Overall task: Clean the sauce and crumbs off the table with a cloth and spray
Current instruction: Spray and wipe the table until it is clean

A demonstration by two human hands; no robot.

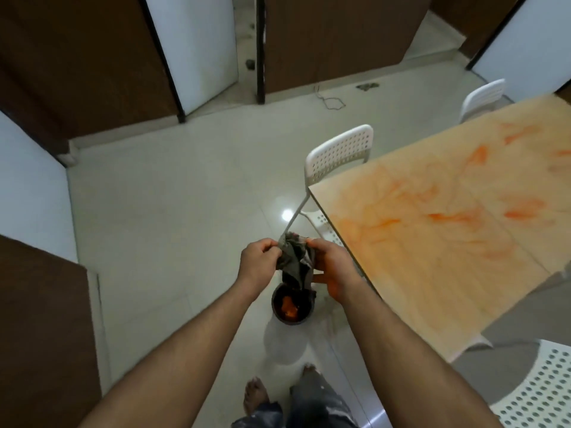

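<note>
- Gripping a bunched grey cloth [296, 261] from both sides, the left hand [259, 261] and right hand [332, 267] hold it up in front of the person, over the floor and clear of the table.
- Left hand: fingers [272, 246] curled and clamped on the cloth's left upper edge.
- Right hand: fingers curled round the cloth's right side; orange staining shows on the palm and heel of this hand.
- The cloth hangs down in a twisted fold; its lower end reaches to or into the mouth of a small dark bin [292, 307] standing on the floor directly below. Whether cloth and bin touch cannot be told.
- Inside the bin, orange matter [289, 305] is visible.
- The table [432, 273] stands to the right of the hands, its pale wood top smeared widely with orange sauce [457, 216], heaviest toward the middle and far side.
- A white perforated chair [340, 152] is pushed against the table's far-left edge; a second white chair [483, 98] stands further along the same side; a third white perforated seat [543, 393] sits at lower right.
- The person's bare feet [256, 396] stand on pale floor tiles [170, 227].
- Brown and white partition panels [191, 47] surround the area.
</note>
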